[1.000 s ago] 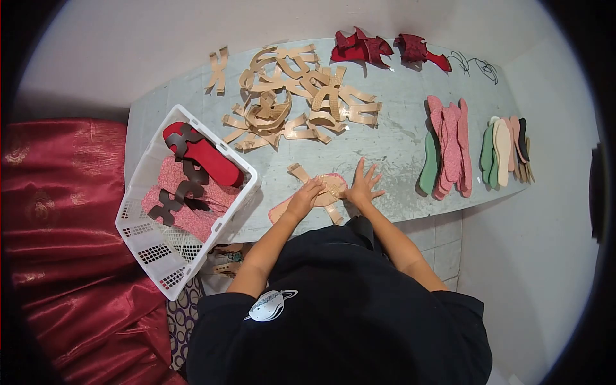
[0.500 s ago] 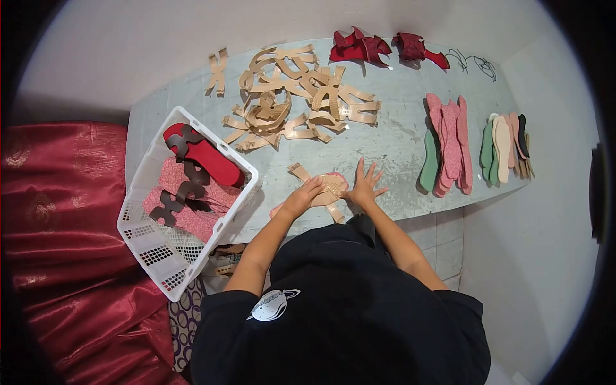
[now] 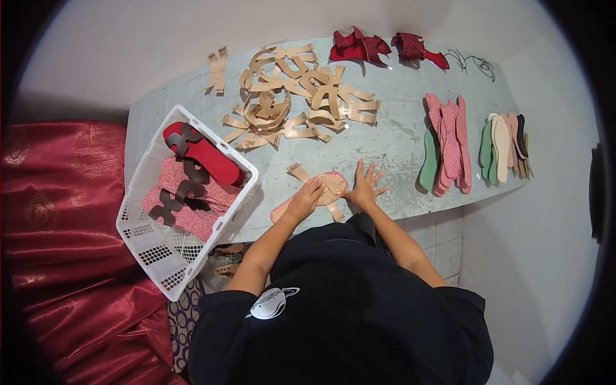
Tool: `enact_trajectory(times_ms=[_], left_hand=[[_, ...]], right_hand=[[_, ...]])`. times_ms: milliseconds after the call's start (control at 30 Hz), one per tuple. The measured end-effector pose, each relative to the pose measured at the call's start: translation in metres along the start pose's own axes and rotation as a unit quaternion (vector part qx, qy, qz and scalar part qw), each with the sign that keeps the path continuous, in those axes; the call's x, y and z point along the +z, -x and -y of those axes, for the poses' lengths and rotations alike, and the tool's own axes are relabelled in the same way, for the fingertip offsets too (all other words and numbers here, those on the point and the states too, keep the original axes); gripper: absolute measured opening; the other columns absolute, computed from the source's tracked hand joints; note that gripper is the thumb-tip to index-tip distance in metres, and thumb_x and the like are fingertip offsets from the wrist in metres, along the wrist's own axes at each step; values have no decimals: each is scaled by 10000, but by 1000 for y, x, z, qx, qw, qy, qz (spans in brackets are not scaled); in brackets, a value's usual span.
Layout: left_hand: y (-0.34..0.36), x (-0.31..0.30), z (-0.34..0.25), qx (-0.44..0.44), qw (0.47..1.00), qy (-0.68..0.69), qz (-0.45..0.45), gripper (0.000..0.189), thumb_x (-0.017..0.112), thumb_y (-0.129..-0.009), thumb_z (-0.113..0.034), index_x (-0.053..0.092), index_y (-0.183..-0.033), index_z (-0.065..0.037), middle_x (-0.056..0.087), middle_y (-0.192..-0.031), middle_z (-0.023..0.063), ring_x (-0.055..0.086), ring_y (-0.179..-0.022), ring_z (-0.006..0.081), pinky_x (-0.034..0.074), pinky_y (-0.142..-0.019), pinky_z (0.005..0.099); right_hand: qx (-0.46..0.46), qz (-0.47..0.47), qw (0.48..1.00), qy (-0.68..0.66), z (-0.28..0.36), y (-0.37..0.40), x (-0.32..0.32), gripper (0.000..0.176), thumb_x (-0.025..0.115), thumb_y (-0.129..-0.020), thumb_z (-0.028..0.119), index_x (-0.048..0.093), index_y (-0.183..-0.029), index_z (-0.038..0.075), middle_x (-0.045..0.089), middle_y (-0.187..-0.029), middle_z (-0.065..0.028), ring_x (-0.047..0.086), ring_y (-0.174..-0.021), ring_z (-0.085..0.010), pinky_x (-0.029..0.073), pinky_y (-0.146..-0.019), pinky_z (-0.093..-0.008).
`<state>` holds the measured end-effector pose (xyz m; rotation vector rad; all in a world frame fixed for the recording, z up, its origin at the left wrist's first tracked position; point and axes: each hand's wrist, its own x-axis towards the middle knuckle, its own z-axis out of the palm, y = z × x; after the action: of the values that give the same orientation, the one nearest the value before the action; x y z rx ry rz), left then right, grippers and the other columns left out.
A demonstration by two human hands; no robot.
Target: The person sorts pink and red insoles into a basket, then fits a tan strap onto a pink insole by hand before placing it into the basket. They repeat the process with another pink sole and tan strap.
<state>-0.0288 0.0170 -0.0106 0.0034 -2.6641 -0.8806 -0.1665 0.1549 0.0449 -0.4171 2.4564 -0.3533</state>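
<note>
A beige sole with a pink edge (image 3: 281,210) lies on the table's near side. A beige strap (image 3: 297,171) crosses it, one end sticking out beyond the sole and the other toward my body. My left hand (image 3: 306,199) lies flat on the sole and strap, fingers stretched and held close together. At the sole's right end is my right hand (image 3: 364,190), its fingers spread wide and its thumb touching the edge. Part of the sole is hidden under my left hand.
Beige cut-out straps (image 3: 269,115) are heaped at the back. A white basket (image 3: 251,168) at left holds pink soles, brown straps and a red sandal. Pink soles (image 3: 451,144) and green, cream and black soles (image 3: 500,144) lie right. Dark red pieces (image 3: 359,48) sit at the rear.
My left hand has shifted slightly to the right, showing more of the sole's left end. My right hand stays almost where it was, fingers still spread.
</note>
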Motion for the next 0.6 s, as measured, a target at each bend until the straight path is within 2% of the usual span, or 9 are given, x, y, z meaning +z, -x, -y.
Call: enact_trajectory(times_ms=[233,400,600], left_hand=[[2,1,0,4,1000,11,-8,286,542,-798,-48,551,-1075,26,520,-1137,178,465,-1131,334,361,-991,402],[0,-5,-5,-4,1000,18,-9,295,554,-798,-77,545,-1071,33,501,-1180,188,454,-1146,336,355,-993,409],[-2,-5,-3,22,1000,4,-4,332,560,-793,-87,524,-1092,53,455,-1259,204,431,-1178,334,334,-1007,414]], right_hand=[[-27,4,1000,-13,-3,6,6,1128,774,-612,354,-1,-1424,240,-130,-1451,-206,-126,-1304,-469,-34,-884,-746],[-46,19,999,16,-2,11,8,987,672,-695,358,16,-1424,255,-95,-1455,-212,-105,-1305,-479,-42,-883,-746],[-50,22,998,23,1,13,10,969,658,-693,334,26,-1425,261,-88,-1460,-200,-91,-1311,-470,-52,-894,-738]])
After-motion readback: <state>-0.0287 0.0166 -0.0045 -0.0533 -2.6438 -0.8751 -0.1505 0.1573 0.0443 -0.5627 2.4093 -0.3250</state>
